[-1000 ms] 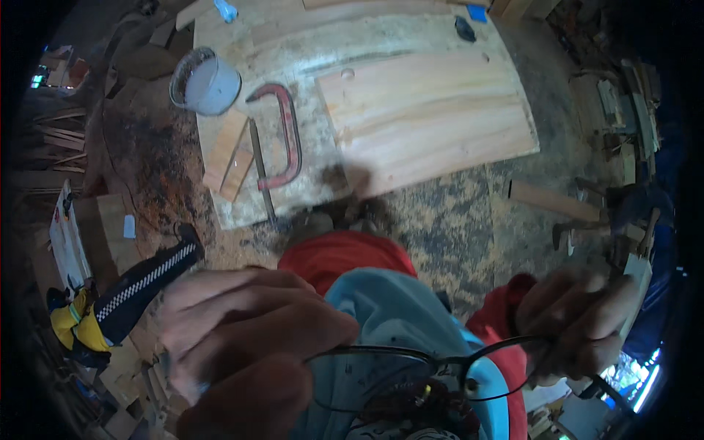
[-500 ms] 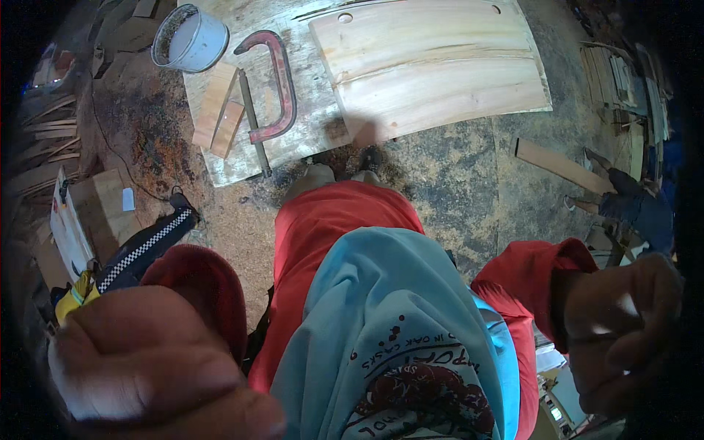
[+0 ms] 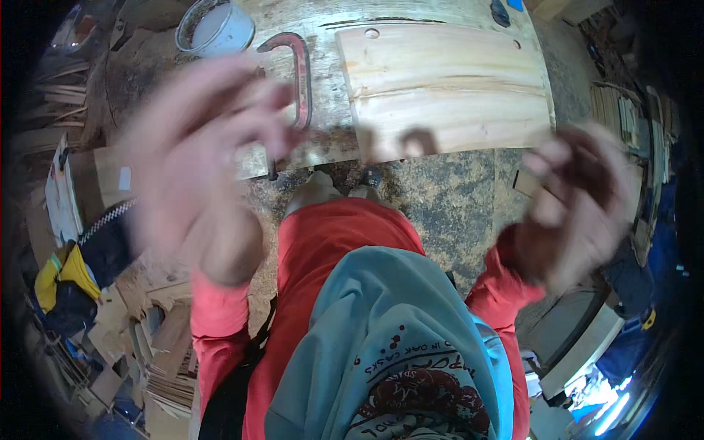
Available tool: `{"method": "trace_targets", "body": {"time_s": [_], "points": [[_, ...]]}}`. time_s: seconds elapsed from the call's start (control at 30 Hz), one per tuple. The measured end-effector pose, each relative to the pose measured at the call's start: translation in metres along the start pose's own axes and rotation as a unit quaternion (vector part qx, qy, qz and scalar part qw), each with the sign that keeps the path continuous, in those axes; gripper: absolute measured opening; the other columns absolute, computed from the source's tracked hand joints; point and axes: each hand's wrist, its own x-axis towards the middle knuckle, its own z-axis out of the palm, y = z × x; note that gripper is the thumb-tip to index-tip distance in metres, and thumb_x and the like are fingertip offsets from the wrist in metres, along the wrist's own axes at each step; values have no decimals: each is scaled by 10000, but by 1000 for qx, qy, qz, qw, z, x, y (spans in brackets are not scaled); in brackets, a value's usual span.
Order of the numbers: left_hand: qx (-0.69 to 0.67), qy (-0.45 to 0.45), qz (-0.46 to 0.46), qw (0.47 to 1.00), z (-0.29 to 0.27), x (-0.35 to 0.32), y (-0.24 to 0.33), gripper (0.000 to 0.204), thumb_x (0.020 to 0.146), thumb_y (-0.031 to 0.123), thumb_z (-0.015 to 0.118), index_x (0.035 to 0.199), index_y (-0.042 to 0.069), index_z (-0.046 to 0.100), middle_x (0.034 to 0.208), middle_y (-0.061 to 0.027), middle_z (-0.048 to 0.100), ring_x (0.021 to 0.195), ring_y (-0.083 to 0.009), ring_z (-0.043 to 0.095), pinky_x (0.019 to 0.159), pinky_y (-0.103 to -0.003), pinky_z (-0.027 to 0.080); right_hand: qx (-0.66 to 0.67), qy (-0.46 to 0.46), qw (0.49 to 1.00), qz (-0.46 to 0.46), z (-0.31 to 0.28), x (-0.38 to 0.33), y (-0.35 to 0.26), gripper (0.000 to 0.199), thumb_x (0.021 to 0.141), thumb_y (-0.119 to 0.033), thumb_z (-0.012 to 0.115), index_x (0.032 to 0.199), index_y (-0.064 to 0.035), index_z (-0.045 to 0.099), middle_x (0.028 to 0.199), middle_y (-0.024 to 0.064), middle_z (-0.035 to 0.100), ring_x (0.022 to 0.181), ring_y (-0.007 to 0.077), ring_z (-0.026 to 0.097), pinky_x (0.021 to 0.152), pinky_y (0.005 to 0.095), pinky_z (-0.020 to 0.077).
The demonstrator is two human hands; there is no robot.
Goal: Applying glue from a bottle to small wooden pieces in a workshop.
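clamp (image 3: 303, 81), red, c-shaped, lies on worktop (image 3: 325, 77) just ahead of left hand (image 3: 196, 147), which overlaps part of it in view; hand looks raised, contact can't be told. clamp's long axis runs roughly away from the person, its mouth to the left. left hand is the nearer one: blurred, fingers bent and loosely spread, nothing seen in them. pale wooden board (image 3: 455, 88) lies ahead and between the hands, right of clamp and apart from it, long axis left-right. right hand (image 3: 576, 202) hovers near board's near right corner, fingers curled, can't tell if they meet, no object visible there. bucket (image 3: 224, 29) stands beyond left hand, left of clamp.
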Motion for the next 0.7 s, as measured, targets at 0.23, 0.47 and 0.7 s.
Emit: {"method": "trace_targets", "body": {"time_s": [0.23,0.47,0.7], "points": [[95,-102,-180,974,50,-77,-240,288,977,8,566,1253,-20,647,1020,-190,678,884,-333,663,829,-400,542,-238,-208,884,344,-21,-150,159,117,978,-19,631,1088,-45,662,902,41,651,787,114,634,680,274,523],[186,-173,-82,964,74,-81,-308,659,837,-32,562,1474,-58,394,1108,-258,573,1064,-427,559,925,-482,479,-402,-223,827,325,-20,-225,179,217,864,-21,693,1076,-16,648,912,176,611,758,362,644,689,423,535],[114,-223,-147,957,66,-62,-326,709,826,-47,579,1508,-33,386,1085,-253,539,961,-431,577,856,-462,515,-528,-188,786,262,25,-181,190,450,829,22,668,1271,-6,589,1195,201,554,1144,386,543,973,449,465]]}}
